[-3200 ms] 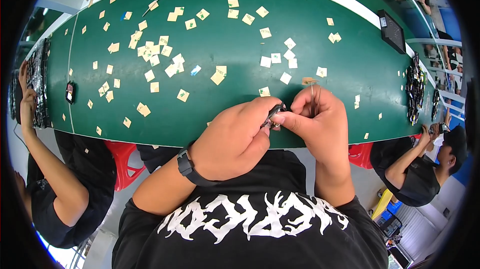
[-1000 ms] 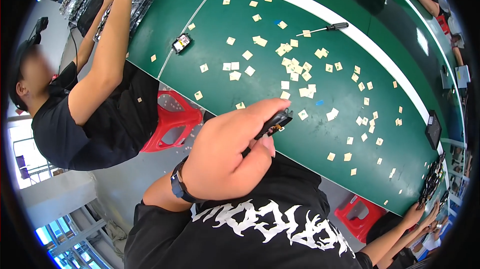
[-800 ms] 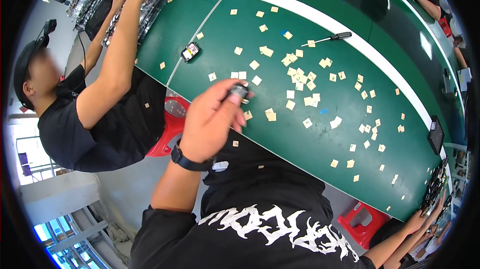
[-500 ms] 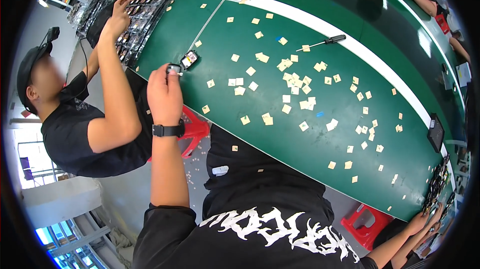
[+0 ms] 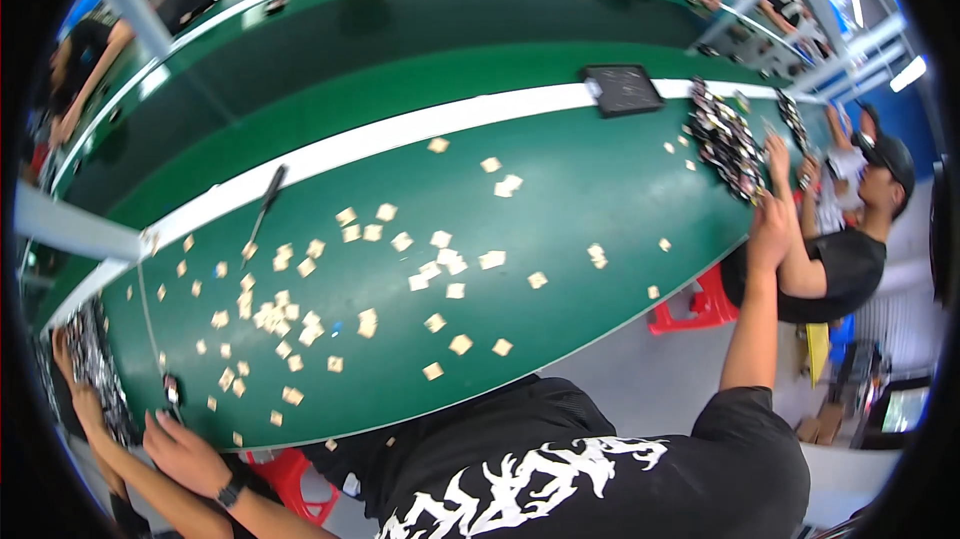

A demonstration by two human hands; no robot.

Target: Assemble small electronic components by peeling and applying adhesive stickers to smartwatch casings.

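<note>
Outward, reaching both ways along the green table [image 5: 600,189]: resting the left hand [image 5: 185,454], slack and released, just below a small dark device [image 5: 172,394] at the near edge; stretching the right hand [image 5: 768,231] toward the pile of dark parts [image 5: 722,144], grip impossible to tell

Small dark device [image 5: 171,391] lying flat at green table's left edge, touching left hand's fingertips [image 5: 160,422]

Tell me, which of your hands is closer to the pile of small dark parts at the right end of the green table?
The right hand is closer, reaching out beside the pile of small dark parts. The left hand is far away, at the table's opposite end.
</note>
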